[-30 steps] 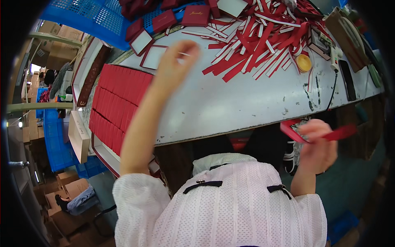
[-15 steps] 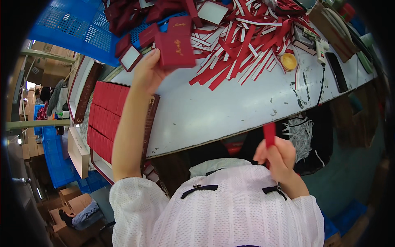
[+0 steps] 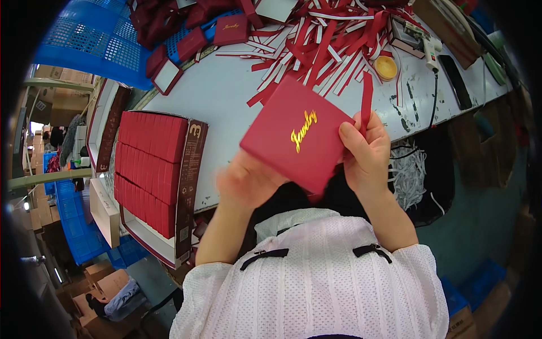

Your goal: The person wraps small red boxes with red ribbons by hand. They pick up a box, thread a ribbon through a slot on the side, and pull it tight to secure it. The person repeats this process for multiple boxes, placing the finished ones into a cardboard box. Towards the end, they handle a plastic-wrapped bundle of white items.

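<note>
A flat, square red gift box [image 3: 276, 127] with gold lettering on its lid is held up, tilted, before my chest. My left hand [image 3: 248, 179], partly smeared by motion, supports it from beneath at the lower left; its fingers are mostly hidden behind the box. At the right corner, my right hand [image 3: 367, 148] is closed, thumb against the box edge. A narrow red ribbon strip [image 3: 367, 93] stands up out of its fingers. Many loose red and white ribbon strips [image 3: 322, 51] lie heaped on the white table [image 3: 226, 124] beyond the box.
At the left stands a carton [image 3: 189, 169] packed with rows of red boxes [image 3: 149, 150]. A blue perforated crate [image 3: 84, 37] and more red boxes [image 3: 231, 28] sit far left. Toward the right are a yellow round tub [image 3: 386, 68], a black phone-like slab [image 3: 454, 82] and a power strip [image 3: 431, 53].
My left hand has brought the red box from the far side of the table toward my chest. My right hand has risen with the ribbon strip and now meets the box's right corner.
</note>
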`<state>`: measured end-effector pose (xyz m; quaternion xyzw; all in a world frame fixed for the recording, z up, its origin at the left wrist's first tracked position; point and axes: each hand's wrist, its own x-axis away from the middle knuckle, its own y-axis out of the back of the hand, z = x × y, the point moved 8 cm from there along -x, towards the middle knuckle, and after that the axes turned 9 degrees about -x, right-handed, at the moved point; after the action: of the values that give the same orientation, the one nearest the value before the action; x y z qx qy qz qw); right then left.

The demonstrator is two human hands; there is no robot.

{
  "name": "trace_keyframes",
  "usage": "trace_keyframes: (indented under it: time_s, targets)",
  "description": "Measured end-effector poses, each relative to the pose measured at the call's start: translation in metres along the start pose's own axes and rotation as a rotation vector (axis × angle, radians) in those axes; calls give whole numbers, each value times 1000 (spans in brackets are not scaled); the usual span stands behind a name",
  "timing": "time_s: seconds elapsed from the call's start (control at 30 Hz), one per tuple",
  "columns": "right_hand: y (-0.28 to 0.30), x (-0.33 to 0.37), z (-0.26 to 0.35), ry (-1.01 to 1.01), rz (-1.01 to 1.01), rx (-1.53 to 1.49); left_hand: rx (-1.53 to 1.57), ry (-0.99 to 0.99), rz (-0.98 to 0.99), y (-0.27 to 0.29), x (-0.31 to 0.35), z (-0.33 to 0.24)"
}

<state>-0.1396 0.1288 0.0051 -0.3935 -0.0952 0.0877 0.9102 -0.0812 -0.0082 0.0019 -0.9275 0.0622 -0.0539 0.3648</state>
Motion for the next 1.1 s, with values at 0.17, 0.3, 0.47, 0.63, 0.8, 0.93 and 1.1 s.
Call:
trace_keyframes:
  time_s: [0.17, 0.3, 0.47, 0.63, 0.8, 0.93, 1.1]
  targets:
    - [-2, 6, -26, -61, 62, 68, -908, -412, -253, -7, 18, 21]
    - [-8, 13, 0, 100, 342, 491, -352, -513, -286, -7, 1, -10]
    - [-49, 33, 18, 212, 612, 773, -245, -316, -320, -18, -3, -11]
    - [-50, 38, 22, 210, 592, 839, -247, -286, -252, -23, 1, -8]
    - [-50, 39, 24, 203, 582, 846, -276, -231, -290, -28, 4, -9]
    - [-51, 40, 23, 207, 595, 839, -333, -321, -280, -31, 7, -13]
    - [-46, 36, 18, 173, 563, 839, -360, -295, -389, -17, 3, -12]
